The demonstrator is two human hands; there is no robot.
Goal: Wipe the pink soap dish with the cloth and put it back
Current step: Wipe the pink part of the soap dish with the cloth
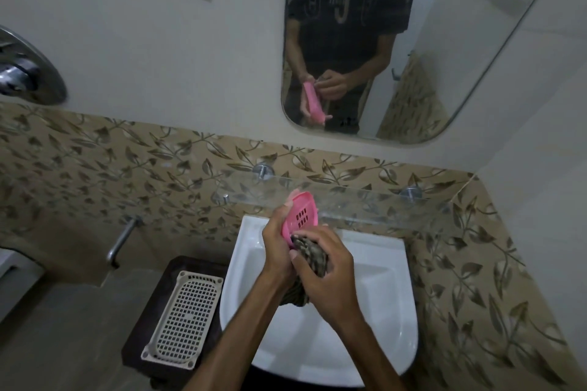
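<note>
- Your left hand [277, 251] grips the pink soap dish [300, 214], fingers curled round its near left edge, and holds it tilted up over the far edge of the white sink [390, 320].
- Your right hand [328, 276] is closed round a bunched, dark patterned cloth [309, 255] and presses it against the lower end of the dish; more of the cloth hangs below your wrists, over the basin.
- You can see the slotted drain holes of the dish facing you; its upper end overlaps the front edge of the glass shelf [365, 200] fixed to the leaf-patterned tiles, though you cannot tell whether it touches the shelf.
- Beside the sink's left edge, a white perforated tray [185, 317] lies on a dark box [149, 320].
- On the wall above the shelf, the mirror [476, 51] shows both hands at the dish.
</note>
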